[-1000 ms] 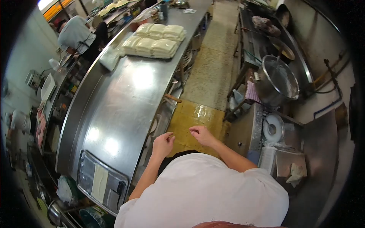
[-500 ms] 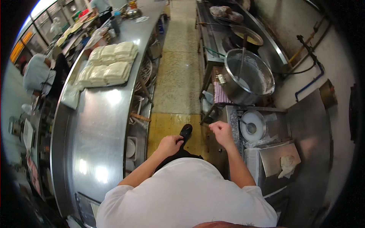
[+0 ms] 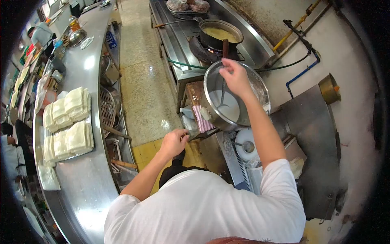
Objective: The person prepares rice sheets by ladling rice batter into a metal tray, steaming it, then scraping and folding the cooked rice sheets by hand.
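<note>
My right hand (image 3: 236, 79) is over a large steel pot (image 3: 208, 87), fingers loosely curled and apart, close to the handle of a ladle (image 3: 225, 49). Whether the fingertips touch that handle is hard to make out. The ladle leans in the pot, its bowl in a whitish liquid (image 3: 229, 106). Lower down and to the left, my left hand (image 3: 174, 143) hangs in the air above the floor, holding nothing, with its fingers half bent and a gap at the thumb.
A wok (image 3: 221, 34) with yellowish contents sits over a flame on the stove. On the left steel counter (image 3: 87, 175) are stacks of pale, flat, wrapped-looking pieces (image 3: 69, 140). A white basin (image 3: 246, 144) stands below the pot. Another person (image 3: 42, 34) is at the far left.
My view has turned right and moved forward along the aisle. My right hand has risen from beside my body to over the pot at the ladle; my left hand remains low.
</note>
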